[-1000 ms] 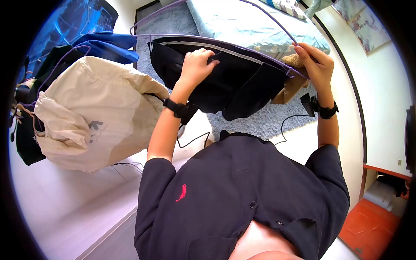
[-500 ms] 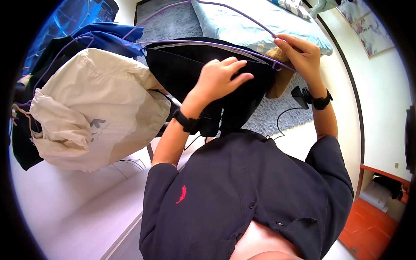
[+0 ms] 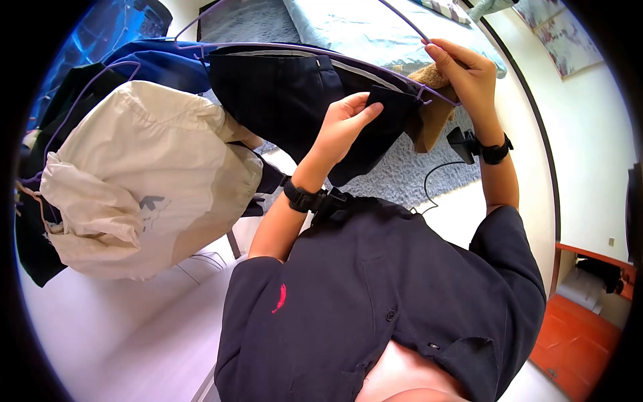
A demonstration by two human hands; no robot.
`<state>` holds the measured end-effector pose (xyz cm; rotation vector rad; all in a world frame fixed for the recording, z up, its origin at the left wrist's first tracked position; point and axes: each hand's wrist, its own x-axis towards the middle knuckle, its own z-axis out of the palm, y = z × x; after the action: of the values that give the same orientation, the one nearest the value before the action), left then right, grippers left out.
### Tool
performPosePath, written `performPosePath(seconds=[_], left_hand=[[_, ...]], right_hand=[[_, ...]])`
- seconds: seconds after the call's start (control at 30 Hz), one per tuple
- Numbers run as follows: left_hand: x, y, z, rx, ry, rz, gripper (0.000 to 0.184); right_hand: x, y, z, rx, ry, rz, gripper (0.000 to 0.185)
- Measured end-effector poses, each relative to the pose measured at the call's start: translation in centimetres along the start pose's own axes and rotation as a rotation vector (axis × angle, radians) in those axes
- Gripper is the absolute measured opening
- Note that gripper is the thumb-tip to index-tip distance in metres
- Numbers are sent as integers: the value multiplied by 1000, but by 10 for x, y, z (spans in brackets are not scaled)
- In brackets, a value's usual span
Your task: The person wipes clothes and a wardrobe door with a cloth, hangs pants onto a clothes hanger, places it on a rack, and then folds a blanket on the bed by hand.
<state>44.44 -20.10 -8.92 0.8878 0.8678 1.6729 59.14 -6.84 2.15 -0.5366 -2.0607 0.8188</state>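
Note:
A dark garment (image 3: 274, 87) with a pale inner waistband strip hangs along the lower bar of a purple hanger (image 3: 301, 47). My right hand (image 3: 469, 70) pinches the hanger's sloping side near its right end. Between the thumb and fingers of my left hand (image 3: 349, 124) is the garment's upper edge, a little left of the hanger's right clip. The lower part of the garment drops in front of the grey rug.
At the left hang a cream jacket (image 3: 154, 181), blue clothing (image 3: 164, 63) and dark clothing. A bed (image 3: 355, 30) stands beyond the rug (image 3: 408, 171). Something brown and fuzzy (image 3: 432, 117) is behind the hanger's right end. An orange-red cabinet (image 3: 579, 345) is at lower right.
My left hand has moved slightly right and closed on the garment's edge after being spread open. The garment's front now lies higher against the bar. My right hand stays on the hanger, which has shifted slightly left.

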Motion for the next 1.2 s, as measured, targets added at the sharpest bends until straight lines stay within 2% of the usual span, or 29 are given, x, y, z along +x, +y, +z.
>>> performPosePath(seconds=[0.07,0.23,0.33,0.5,0.63,0.7,0.77,0.8,0.83,0.9,0.97,1.0,1.03,1.1,1.13,1.2], left_hand=[[0,-4,-4,-50,11,-28,18],[-1,-3,-4,-173,12,-102,16],[0,-9,-8,-289,-21,-154,19],[-9,-1,-1,-197,-97,-211,24],[-19,7,6,177,-179,-171,23],[-24,8,3,294,-147,-79,17],[-20,11,-10,879,23,283,11],[-14,16,-18,1245,142,644,13],[-6,18,-32,1352,171,748,21],[2,32,-38,1859,351,822,30],[9,30,-48,1972,430,693,40],[12,27,-55,1979,383,584,36],[16,28,-60,1879,296,624,26],[16,20,-61,1696,267,614,12],[15,21,-55,1696,269,614,12],[9,31,-39,1448,187,769,10]], right_hand=[[0,1,-1,-7,8,46,22],[-3,-3,0,-7,61,-35,23],[-6,-2,-2,-9,42,-11,23],[-14,-2,-5,-79,39,-10,22],[-26,-11,-8,-142,25,-90,20],[-31,-12,-14,-166,12,-150,18],[-35,-14,-22,-203,-3,-314,16],[-38,-16,-27,-214,-16,-332,15],[-39,-18,-31,-211,-18,-335,15],[-43,-25,-37,-184,-21,-411,15],[-47,-30,-43,-163,-11,-442,16],[-49,-30,-47,-178,-4,-439,15],[-50,-31,-49,-194,2,-436,15],[-50,-29,-51,-187,2,-453,15],[-50,-28,-51,-197,10,-423,15],[-50,-21,-50,-203,12,-390,15]])
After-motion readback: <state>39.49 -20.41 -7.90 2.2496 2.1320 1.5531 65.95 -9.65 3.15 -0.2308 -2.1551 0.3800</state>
